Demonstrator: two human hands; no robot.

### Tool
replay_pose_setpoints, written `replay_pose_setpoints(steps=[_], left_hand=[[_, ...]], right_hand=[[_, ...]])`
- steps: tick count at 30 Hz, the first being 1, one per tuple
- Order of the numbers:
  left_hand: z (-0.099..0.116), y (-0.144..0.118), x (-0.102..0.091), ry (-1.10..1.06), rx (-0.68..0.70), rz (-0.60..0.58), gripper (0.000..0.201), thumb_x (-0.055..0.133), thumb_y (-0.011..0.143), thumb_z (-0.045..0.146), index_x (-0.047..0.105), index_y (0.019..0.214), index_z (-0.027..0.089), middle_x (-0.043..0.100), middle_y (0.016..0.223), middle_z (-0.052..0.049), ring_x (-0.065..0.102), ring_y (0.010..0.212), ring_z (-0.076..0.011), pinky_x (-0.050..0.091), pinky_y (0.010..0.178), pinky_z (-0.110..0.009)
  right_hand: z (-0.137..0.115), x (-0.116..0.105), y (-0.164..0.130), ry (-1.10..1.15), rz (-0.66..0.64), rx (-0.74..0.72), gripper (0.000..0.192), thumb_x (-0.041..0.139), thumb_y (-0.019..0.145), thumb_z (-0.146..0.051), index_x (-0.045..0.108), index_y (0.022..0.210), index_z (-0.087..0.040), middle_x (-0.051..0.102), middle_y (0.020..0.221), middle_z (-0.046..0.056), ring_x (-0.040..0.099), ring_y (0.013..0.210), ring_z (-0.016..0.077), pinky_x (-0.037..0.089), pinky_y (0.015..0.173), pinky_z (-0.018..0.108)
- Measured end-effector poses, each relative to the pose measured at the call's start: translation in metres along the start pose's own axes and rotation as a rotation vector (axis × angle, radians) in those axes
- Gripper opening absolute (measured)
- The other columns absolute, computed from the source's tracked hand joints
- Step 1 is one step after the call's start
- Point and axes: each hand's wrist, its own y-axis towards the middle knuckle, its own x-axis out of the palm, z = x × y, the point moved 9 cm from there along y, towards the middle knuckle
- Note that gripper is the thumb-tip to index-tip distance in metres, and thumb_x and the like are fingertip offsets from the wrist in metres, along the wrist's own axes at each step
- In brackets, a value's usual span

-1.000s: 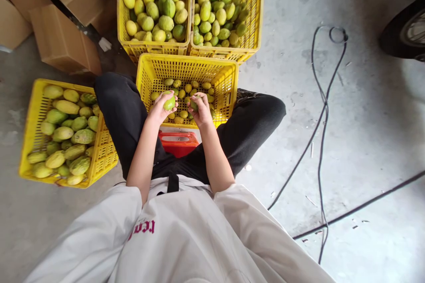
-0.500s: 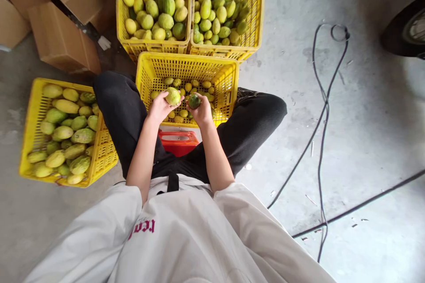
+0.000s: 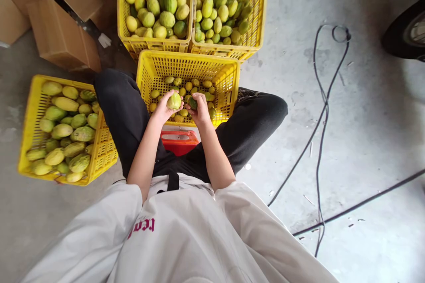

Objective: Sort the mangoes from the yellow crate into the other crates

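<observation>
My left hand [image 3: 164,109] holds a pale yellow-green fruit [image 3: 174,100] over the near edge of the yellow crate [image 3: 229,76] between my knees. My right hand [image 3: 201,110] holds a smaller dark green fruit [image 3: 193,103] close beside it. That crate has several small yellow and green fruits [image 3: 186,86] scattered on its bottom. Both hands are side by side, almost touching.
Two full yellow crates [image 3: 156,44] [image 3: 245,48] of fruit stand beyond the middle one. Another crate [image 3: 99,159] of larger fruit sits at my left. Cardboard boxes [image 3: 59,35] lie at the far left. A red stool [image 3: 179,140] is under me. Black cables [image 3: 320,110] cross the concrete floor at right.
Both hands have turned their fruits and drawn slightly closer together. The left hand's fruit went from the fingertips to a firmer grip. The camera tilted a little.
</observation>
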Motion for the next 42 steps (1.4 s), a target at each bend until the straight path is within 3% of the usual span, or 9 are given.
replay_pose_setpoints(steps=[5, 9, 13, 17, 22, 28, 33, 39, 42], left_hand=[[0.003, -0.005, 0.002, -0.129, -0.014, 0.018, 0.039, 0.045, 0.118, 0.045, 0.073, 0.125, 0.019, 0.081, 0.090, -0.009, 0.087, 0.104, -0.0284, 0.073, 0.093, -0.039], [0.006, -0.007, 0.002, -0.163, 0.004, 0.055, 0.035, 0.047, 0.118, 0.038, 0.073, 0.133, 0.019, 0.082, 0.094, -0.009, 0.087, 0.113, -0.0295, 0.073, 0.099, -0.041], [0.004, -0.003, 0.002, -0.147, -0.016, 0.051, 0.038, 0.059, 0.117, 0.050, 0.078, 0.125, 0.019, 0.083, 0.097, -0.010, 0.087, 0.101, -0.0255, 0.072, 0.087, -0.030], [0.004, -0.001, -0.004, -0.182, -0.006, 0.104, 0.043, 0.057, 0.117, 0.058, 0.080, 0.118, 0.022, 0.079, 0.088, -0.008, 0.083, 0.085, -0.0195, 0.069, 0.076, -0.024], [0.006, -0.002, -0.006, -0.224, 0.039, 0.140, 0.034, 0.054, 0.118, 0.045, 0.078, 0.124, 0.022, 0.076, 0.084, -0.004, 0.080, 0.084, -0.0172, 0.069, 0.086, -0.025], [0.003, -0.002, 0.000, -0.133, 0.007, 0.071, 0.028, 0.059, 0.111, 0.041, 0.076, 0.124, 0.022, 0.076, 0.079, -0.002, 0.082, 0.079, -0.0191, 0.069, 0.079, -0.027], [0.003, -0.005, 0.004, -0.065, 0.009, 0.006, 0.018, 0.066, 0.108, 0.035, 0.073, 0.122, 0.026, 0.083, 0.088, -0.002, 0.088, 0.089, -0.0223, 0.068, 0.078, -0.027], [-0.002, -0.001, 0.001, -0.031, -0.024, 0.006, 0.034, 0.074, 0.106, 0.050, 0.074, 0.128, 0.024, 0.086, 0.092, -0.006, 0.085, 0.075, -0.0196, 0.062, 0.061, -0.022], [0.000, -0.002, 0.001, -0.051, -0.021, 0.002, 0.038, 0.069, 0.107, 0.052, 0.074, 0.131, 0.023, 0.084, 0.088, -0.005, 0.084, 0.076, -0.0212, 0.068, 0.070, -0.027]], right_hand=[[0.005, -0.005, 0.003, -0.041, 0.010, -0.022, 0.045, 0.087, 0.089, -0.042, 0.044, 0.098, -0.030, 0.055, 0.081, -0.009, 0.052, 0.053, 0.0093, 0.028, 0.042, 0.019], [0.000, -0.005, 0.008, -0.105, -0.031, -0.125, 0.046, 0.090, 0.086, -0.045, 0.051, 0.105, -0.031, 0.060, 0.087, -0.008, 0.062, 0.064, 0.0111, 0.044, 0.050, 0.020], [0.006, -0.006, 0.016, -0.104, -0.076, -0.108, 0.041, 0.084, 0.090, -0.057, 0.061, 0.110, -0.029, 0.068, 0.098, -0.001, 0.075, 0.082, 0.0184, 0.054, 0.059, 0.025], [0.008, -0.007, 0.020, -0.090, -0.104, -0.121, 0.049, 0.090, 0.082, -0.057, 0.064, 0.115, -0.031, 0.069, 0.103, 0.000, 0.074, 0.092, 0.0203, 0.057, 0.066, 0.027], [0.002, -0.009, 0.016, -0.127, -0.105, -0.177, 0.052, 0.097, 0.077, -0.052, 0.063, 0.114, -0.035, 0.063, 0.104, -0.002, 0.066, 0.096, 0.0178, 0.057, 0.067, 0.022], [-0.004, 0.000, 0.010, -0.063, -0.139, -0.169, 0.052, 0.100, 0.074, -0.042, 0.062, 0.109, -0.034, 0.060, 0.102, -0.003, 0.063, 0.095, 0.0166, 0.058, 0.069, 0.021], [-0.006, -0.004, 0.006, -0.035, -0.054, -0.120, 0.047, 0.096, 0.075, -0.031, 0.062, 0.107, -0.034, 0.061, 0.097, -0.005, 0.066, 0.092, 0.0147, 0.059, 0.072, 0.019], [0.003, -0.003, 0.008, 0.075, 0.016, 0.015, 0.032, 0.085, 0.091, -0.042, 0.059, 0.107, -0.031, 0.069, 0.098, -0.002, 0.077, 0.094, 0.0197, 0.068, 0.078, 0.030], [0.003, 0.003, 0.008, 0.077, -0.005, 0.020, 0.035, 0.088, 0.089, -0.044, 0.062, 0.108, -0.030, 0.074, 0.100, -0.001, 0.080, 0.099, 0.0225, 0.070, 0.080, 0.034]])
